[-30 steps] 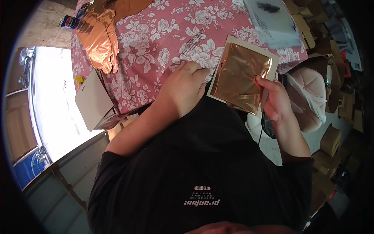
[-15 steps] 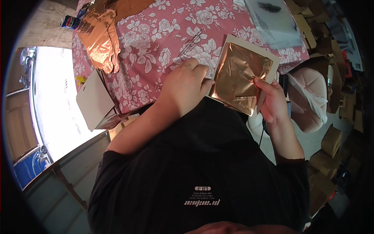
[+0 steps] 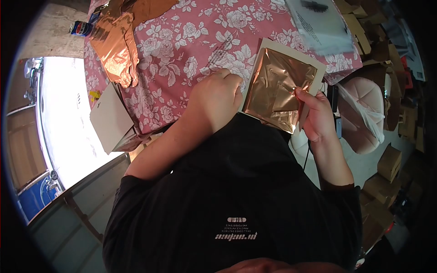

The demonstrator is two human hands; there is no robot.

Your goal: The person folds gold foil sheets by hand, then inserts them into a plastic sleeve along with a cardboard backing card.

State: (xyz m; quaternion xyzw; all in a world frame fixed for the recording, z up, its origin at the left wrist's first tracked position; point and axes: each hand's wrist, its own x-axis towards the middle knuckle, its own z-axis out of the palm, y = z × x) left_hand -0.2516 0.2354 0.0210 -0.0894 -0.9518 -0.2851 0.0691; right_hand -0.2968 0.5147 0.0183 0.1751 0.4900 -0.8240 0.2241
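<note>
A square packet wrapped in shiny copper-coloured film [image 3: 278, 82] lies on a pale card [image 3: 315, 64], tilted in front of me above the table edge. My right hand [image 3: 317, 111] grips both at the right side, thumb pressed on the film and the other fingers behind. At the card's left edge is my left hand [image 3: 216, 98], back upward and fingers curled in. The thumb is tucked close to that edge, and whatever those fingers pinch is hidden.
A pink floral tablecloth [image 3: 168, 59] covers the table. Copper-coloured film pieces [image 3: 114, 48] lie at far left near a can [image 3: 80, 28]. Pale cards [image 3: 109, 120] stand at the left edge. Clear plastic bags [image 3: 321, 29] lie far right; a padded stool [image 3: 362, 113] and cardboard boxes [image 3: 389, 164] stand beyond.
The packet and card have shifted slightly up and left with my right hand. My left thumb, stretched toward the card before, is now drawn in against the curled fingers.
</note>
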